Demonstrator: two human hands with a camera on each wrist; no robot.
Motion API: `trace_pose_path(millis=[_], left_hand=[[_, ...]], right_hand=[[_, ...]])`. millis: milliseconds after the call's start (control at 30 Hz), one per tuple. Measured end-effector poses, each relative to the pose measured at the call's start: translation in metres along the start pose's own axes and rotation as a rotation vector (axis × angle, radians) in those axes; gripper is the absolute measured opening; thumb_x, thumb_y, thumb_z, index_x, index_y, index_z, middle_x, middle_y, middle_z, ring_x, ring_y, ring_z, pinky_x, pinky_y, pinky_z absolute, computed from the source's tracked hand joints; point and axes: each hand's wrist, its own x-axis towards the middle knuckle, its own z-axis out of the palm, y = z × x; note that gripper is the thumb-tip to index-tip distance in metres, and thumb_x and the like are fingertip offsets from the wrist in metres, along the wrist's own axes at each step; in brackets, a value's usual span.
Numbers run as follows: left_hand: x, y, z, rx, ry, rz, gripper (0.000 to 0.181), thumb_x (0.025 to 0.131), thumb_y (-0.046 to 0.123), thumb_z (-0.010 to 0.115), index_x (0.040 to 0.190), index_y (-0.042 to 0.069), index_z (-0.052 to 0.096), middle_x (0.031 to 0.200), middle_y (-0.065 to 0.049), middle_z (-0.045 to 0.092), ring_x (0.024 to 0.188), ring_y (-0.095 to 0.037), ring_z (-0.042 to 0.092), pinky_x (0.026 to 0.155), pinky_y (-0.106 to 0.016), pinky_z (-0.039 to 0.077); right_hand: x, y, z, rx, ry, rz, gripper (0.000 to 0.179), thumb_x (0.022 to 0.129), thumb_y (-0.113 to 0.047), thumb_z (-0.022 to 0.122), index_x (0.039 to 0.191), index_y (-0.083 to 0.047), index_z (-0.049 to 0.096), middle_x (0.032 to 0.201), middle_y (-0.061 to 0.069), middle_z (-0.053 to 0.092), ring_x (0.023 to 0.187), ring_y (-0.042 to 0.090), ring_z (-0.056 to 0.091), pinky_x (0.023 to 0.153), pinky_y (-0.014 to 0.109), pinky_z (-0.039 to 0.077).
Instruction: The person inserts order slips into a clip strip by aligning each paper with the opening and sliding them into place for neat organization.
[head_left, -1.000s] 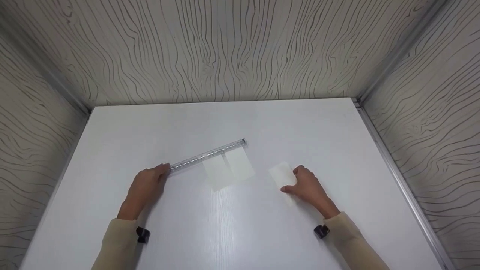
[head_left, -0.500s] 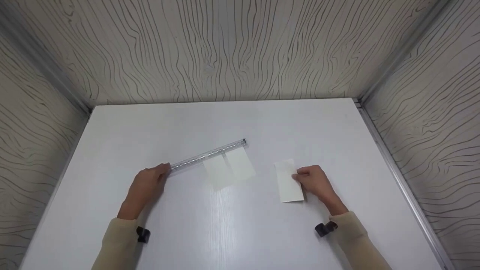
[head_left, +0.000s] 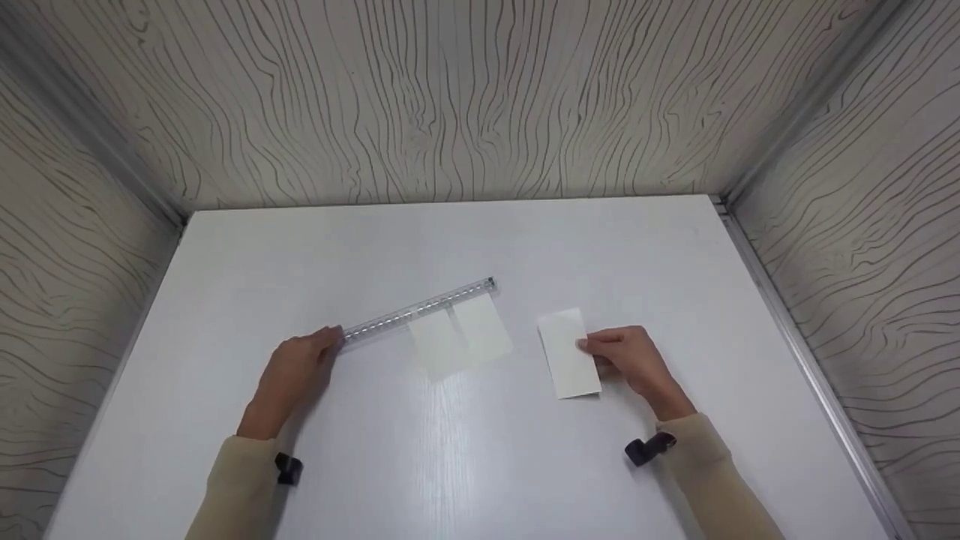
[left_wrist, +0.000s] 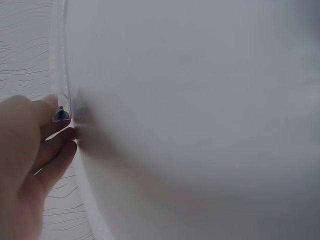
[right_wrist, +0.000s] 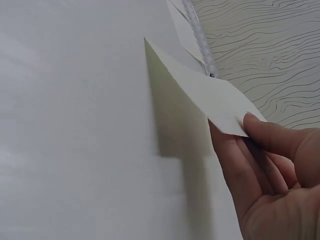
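Note:
A clear plastic ticket rail (head_left: 382, 324), with a row of bead-like balls inside, lies slanted on the table in the head view. My left hand (head_left: 289, 375) pinches its near left end; the left wrist view shows that end, with a dark piece in it, at the fingertips (left_wrist: 52, 100). Two off-white paper slips (head_left: 484, 328) lie side by side with their upper edges at the rail. To the right of them, my right hand (head_left: 637, 364) pinches a third paper slip (head_left: 564, 356) by its right edge. In the right wrist view that slip bends above the table.
The white table (head_left: 450, 240) is bounded by wood-grain patterned panels (head_left: 450, 105) at the back and sides. A metal edge strip (head_left: 817, 390) runs along the right. Small black devices (head_left: 649, 448) sit at both wrists.
My right hand has turned, lifting the third slip and moving it slightly left and away from me. Its grip went from across the slip to a pinch at the edge. The left hand stays still.

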Motion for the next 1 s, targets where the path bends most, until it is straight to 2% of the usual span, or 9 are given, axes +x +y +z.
trace_pose_path(millis=[133,267,500,800,1000], left_hand=[[0.000,0.001,-0.001,-0.003,-0.005,-0.003,0.032,0.105,0.014,0.064,0.137,0.007,0.069,0.137,-0.015,0.071,0.127,-0.036,0.070,0.109,-0.052,0.059],[0.001,0.003,-0.001,0.005,0.001,-0.006,0.032,0.105,0.014,0.065,0.136,0.008,0.070,0.136,-0.015,0.072,0.126,-0.035,0.071,0.109,-0.051,0.059],[0.000,0.004,-0.001,0.010,0.005,-0.011,0.032,0.105,0.013,0.064,0.137,0.007,0.069,0.136,-0.015,0.072,0.126,-0.036,0.071,0.108,-0.052,0.059],[0.001,0.004,-0.002,0.030,0.007,-0.001,0.032,0.105,0.013,0.064,0.137,0.009,0.069,0.134,-0.015,0.073,0.123,-0.035,0.072,0.105,-0.051,0.062],[-0.001,0.002,-0.002,0.024,-0.004,-0.029,0.033,0.107,0.016,0.062,0.138,0.009,0.068,0.139,-0.014,0.070,0.128,-0.035,0.069,0.110,-0.052,0.059]], right_hand=[[0.002,-0.003,0.002,0.078,-0.071,0.003,0.039,0.096,-0.014,0.077,0.127,0.009,0.071,0.114,0.017,0.080,0.089,0.015,0.081,0.078,0.027,0.069],[0.004,-0.007,0.006,0.103,-0.134,-0.022,0.040,0.099,-0.009,0.071,0.131,0.014,0.065,0.118,0.021,0.077,0.093,0.016,0.080,0.082,0.029,0.069],[0.010,-0.019,0.020,0.138,-0.177,0.004,0.042,0.099,-0.011,0.072,0.133,0.013,0.064,0.115,0.018,0.079,0.091,0.015,0.081,0.081,0.028,0.069],[0.017,-0.032,0.046,0.146,-0.241,0.020,0.036,0.098,-0.010,0.075,0.127,0.010,0.070,0.105,0.012,0.081,0.088,0.014,0.080,0.076,0.026,0.069],[0.020,-0.041,0.065,0.162,-0.264,0.015,0.033,0.097,-0.008,0.074,0.124,0.011,0.071,0.102,0.011,0.081,0.086,0.014,0.081,0.076,0.027,0.069]])
